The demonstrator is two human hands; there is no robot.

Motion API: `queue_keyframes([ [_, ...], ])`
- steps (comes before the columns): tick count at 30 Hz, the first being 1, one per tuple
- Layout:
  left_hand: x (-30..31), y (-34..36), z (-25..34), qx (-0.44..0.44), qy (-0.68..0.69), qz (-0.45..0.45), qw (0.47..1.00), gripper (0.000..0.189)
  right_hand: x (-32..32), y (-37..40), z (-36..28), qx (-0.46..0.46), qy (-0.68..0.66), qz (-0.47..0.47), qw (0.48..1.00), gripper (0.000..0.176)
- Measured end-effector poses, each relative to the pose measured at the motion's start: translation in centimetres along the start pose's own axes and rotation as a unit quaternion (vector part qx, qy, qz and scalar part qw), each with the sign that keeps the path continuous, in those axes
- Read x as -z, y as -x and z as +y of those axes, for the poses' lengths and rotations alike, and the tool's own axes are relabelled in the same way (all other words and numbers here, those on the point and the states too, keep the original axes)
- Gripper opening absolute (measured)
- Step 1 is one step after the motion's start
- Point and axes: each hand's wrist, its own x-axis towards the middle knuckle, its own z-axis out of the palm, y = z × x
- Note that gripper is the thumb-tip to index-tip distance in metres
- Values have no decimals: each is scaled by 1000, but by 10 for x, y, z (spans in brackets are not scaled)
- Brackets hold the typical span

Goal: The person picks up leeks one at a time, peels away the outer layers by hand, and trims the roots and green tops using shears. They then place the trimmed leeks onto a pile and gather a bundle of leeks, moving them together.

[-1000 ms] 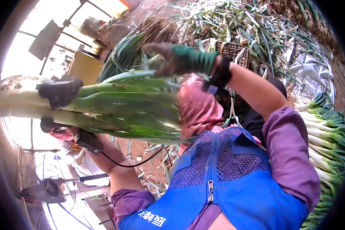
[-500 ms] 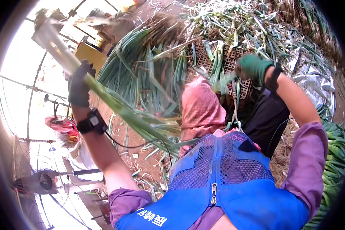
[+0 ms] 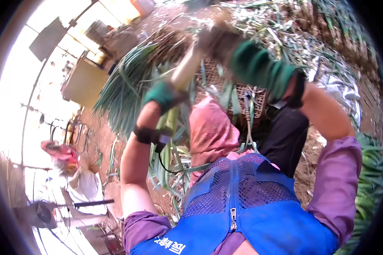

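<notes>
A farm sorting shed. Heaped green onions [image 3: 127,85] cover the dirt floor [image 3: 98,140]. A plastic crate [image 3: 251,95] stands among them.

Green gloves on left hand [image 3: 162,95] and right hand [image 3: 227,49]; pale leek stalk [image 3: 184,73]; blue mesh vest [image 3: 242,199], pink checked cloth [image 3: 210,131] above it.

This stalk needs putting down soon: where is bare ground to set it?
Bare red dirt lies left of the left hand on the stalk, below the green leaf pile. Ahead, the crate under the right hand is littered; stacked leeks fill the right.
</notes>
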Motion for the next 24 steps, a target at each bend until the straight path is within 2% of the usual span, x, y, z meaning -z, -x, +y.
queue_keyframes([
  [1,-17,0,18,-28,-31,-35,999,52,-10,9,-19,14,26,-60,998,37],
  [3,-43,14,62,-92,-80,-81,989,55,-4,31,-48,9,111,-244,963,39],
  [4,-49,25,83,-121,-96,-92,984,57,2,37,-51,-42,24,-303,952,46],
  [5,-60,28,96,-132,-123,-126,975,57,6,40,-50,-91,-86,-468,875,51],
  [6,-68,33,104,-167,-143,-112,969,57,13,44,-47,-140,-198,-606,758,56],
  [8,-76,33,114,-213,-160,-126,956,54,22,79,-50,-266,-368,-556,696,53],
  [9,-76,34,123,-235,-168,-114,951,51,30,91,-50,-288,-401,-524,695,51],
  [10,-74,33,134,-261,-173,-80,946,49,65,79,-54,-360,-337,-545,678,51],
  [12,-72,25,156,-323,-226,-30,918,48,86,108,-63,-397,-289,-429,758,51],
  [13,-70,23,169,-369,-235,-6,899,49,113,111,-65,-436,-287,-408,749,48],
  [14,-67,22,186,-420,-238,19,875,50,138,118,-72,-470,-270,-339,769,46],
  [16,-55,30,237,-480,-258,89,834,57,183,137,-88,-532,-144,-224,804,40],
  [17,-49,33,265,-525,-235,128,808,63,201,149,-98,-591,-92,-164,785,33],
  [18,-43,37,289,-563,-209,165,782,70,224,164,-105,-589,-47,-95,801,32],
  [20,-34,44,335,-656,-130,341,661,78,267,190,-116,-558,39,39,828,31],
  [22,-29,55,372,-641,-92,401,648,78,331,207,-143,-653,26,106,749,34],
  [24,-32,56,387,-656,-24,382,651,71,381,243,-176,-658,67,203,722,35],
])
